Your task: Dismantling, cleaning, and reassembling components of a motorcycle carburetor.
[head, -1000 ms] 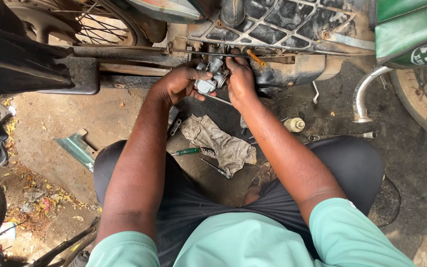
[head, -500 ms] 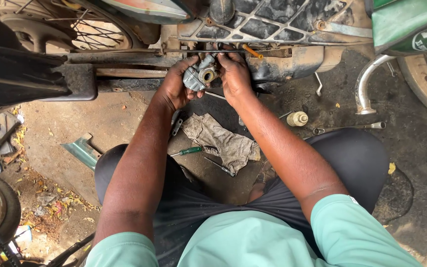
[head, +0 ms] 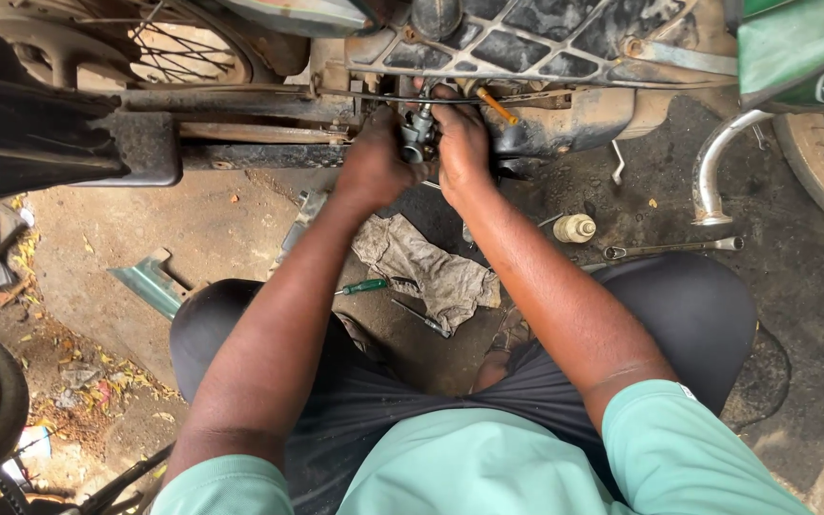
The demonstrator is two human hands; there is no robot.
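Fingers: both sets are curled tight around a small grey metal engine part (head: 419, 133), which sits between the two hands, pressed up against the underside of the motorcycle engine (head: 545, 43).
Left hand (head: 374, 167): to the left of the metal part, closed on its side, knuckles facing the camera, forearm running down toward the person's lap.
Right hand (head: 463, 143): to the right of the metal part, wrapped on it from that side, fingertips hidden behind the part so their exact hold cannot be told.
Metal part: just below the engine's grid-shaped casing, touching both hands, with a thin dark cable (head: 383, 95) running across just above it.
Orange-handled tool (head: 496, 107): just right of the metal part, poking out above the right hand at a slant.
Rag (head: 426, 267): crumpled grey cloth on the ground below the metal part, between the two forearms.
Green-handled screwdriver (head: 364, 285): on the ground beside the rag's left edge, well below the metal part.
Small cream bottle (head: 574, 228): lying on the ground, down and to the right of the metal part.
Spanner (head: 674, 248): long and flat on the ground, farther right of the metal part, beyond the bottle.
Exhaust pipe (head: 717, 167): curved chrome, well to the right of the metal part.
Spoked wheel (head: 174, 48): well to the left of the metal part, at the top.
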